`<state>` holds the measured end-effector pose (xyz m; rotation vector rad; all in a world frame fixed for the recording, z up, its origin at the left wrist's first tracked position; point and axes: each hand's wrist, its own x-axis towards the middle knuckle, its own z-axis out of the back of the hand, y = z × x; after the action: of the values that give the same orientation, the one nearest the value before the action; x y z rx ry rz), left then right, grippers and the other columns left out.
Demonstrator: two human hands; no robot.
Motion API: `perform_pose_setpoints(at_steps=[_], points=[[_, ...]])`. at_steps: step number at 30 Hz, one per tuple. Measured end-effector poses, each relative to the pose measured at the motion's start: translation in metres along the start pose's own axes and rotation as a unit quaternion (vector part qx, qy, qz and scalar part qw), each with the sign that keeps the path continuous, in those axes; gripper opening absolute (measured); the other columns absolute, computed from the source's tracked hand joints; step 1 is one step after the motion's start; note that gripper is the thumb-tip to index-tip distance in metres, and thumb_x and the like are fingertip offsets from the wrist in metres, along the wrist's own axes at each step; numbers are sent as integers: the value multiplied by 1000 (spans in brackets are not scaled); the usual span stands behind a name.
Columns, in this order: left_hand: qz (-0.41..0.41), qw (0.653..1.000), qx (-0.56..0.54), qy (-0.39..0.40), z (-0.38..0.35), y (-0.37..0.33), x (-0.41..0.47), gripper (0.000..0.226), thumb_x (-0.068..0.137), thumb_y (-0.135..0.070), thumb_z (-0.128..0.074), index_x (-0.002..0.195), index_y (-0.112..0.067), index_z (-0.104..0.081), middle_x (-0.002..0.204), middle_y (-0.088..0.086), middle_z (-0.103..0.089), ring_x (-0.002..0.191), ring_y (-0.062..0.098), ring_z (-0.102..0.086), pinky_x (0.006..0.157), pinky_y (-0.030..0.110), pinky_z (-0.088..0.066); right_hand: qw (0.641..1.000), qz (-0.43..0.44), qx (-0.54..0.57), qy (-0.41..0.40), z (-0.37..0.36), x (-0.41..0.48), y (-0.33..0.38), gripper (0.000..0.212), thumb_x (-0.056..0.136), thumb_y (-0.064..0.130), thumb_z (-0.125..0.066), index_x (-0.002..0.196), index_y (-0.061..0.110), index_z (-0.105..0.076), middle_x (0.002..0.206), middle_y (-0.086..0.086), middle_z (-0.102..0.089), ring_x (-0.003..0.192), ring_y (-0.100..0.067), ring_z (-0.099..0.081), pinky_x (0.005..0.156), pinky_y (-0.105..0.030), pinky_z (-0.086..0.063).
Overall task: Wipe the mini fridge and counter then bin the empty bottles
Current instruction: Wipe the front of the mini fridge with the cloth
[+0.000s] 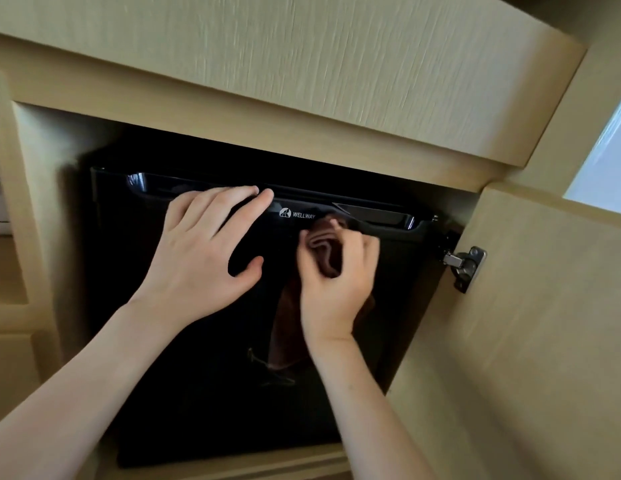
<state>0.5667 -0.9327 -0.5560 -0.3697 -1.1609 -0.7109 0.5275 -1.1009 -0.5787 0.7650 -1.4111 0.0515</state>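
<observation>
Two bare arms reach toward one black mini fridge point(184, 375) set in a wooden cabinet. The right hand point(331, 278) is closed around one brown cloth point(323, 247) against the fridge door. The left hand point(201, 251) lies flat, fingers spread, at its top edge. One metal hinge point(463, 266) sits right of the fridge.

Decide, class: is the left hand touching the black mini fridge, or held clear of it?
Touching. The head view shows the left hand spread flat against the mini fridge door, its fingertips resting on the top handle recess with no gap visible.
</observation>
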Motion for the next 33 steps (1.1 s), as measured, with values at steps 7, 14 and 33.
perform_pose_setpoints(at_steps=[7, 14, 33], points=[[19, 1000, -19, -10, -5, 1, 0, 71, 73, -34, -69, 140, -17, -53, 133, 1, -56, 120, 24, -48, 106, 31, -22, 999, 37, -34, 1, 19, -38, -51, 33, 90, 33, -69, 97, 1, -67, 91, -7, -53, 79, -17, -57, 70, -27, -54], [13, 1000, -27, 2, -1, 2, 0, 72, 73, -33, -71, 141, -17, -53, 136, 1, -55, 120, 24, -47, 105, 31, -23, 968, -166, 50, -182, 16, 6, -26, 22, 88, 31, -69, 82, 19, -51, 80, -4, -57, 73, -6, -54, 71, -15, -43], [6, 999, -27, -20, -7, 0, -3, 71, 72, -26, -70, 140, -13, -53, 135, 7, -56, 120, 31, -50, 106, 40, -28, 934, -263, 6, -241, 24, 3, -36, 22, 87, 38, -68, 87, 19, -57, 84, 3, -61, 79, -6, -58, 70, -14, -43]])
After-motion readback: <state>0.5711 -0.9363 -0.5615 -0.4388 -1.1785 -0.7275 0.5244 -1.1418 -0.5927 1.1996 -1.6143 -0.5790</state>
